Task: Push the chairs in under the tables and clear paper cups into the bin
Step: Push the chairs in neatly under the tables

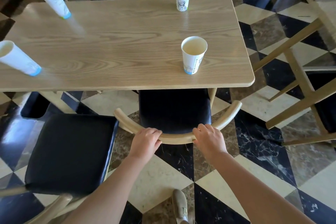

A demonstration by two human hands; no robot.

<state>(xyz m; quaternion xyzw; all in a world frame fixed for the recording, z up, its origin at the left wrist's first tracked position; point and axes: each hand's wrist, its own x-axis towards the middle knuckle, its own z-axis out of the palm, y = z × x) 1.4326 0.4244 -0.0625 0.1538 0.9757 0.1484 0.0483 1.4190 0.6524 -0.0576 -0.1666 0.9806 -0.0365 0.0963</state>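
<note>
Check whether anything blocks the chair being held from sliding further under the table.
Nothing visible does. Both the left hand and the right hand grip the chair by its curved backrest, and its seat front already sits under the table edge. The neighbouring chair stands apart to the left.

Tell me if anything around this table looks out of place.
The left chair sits pulled right out, its seat clear of the table. Both hands, left hand and right hand, grip the other chair, only partly under. Four paper cups stand upright; nothing spilled.
</note>
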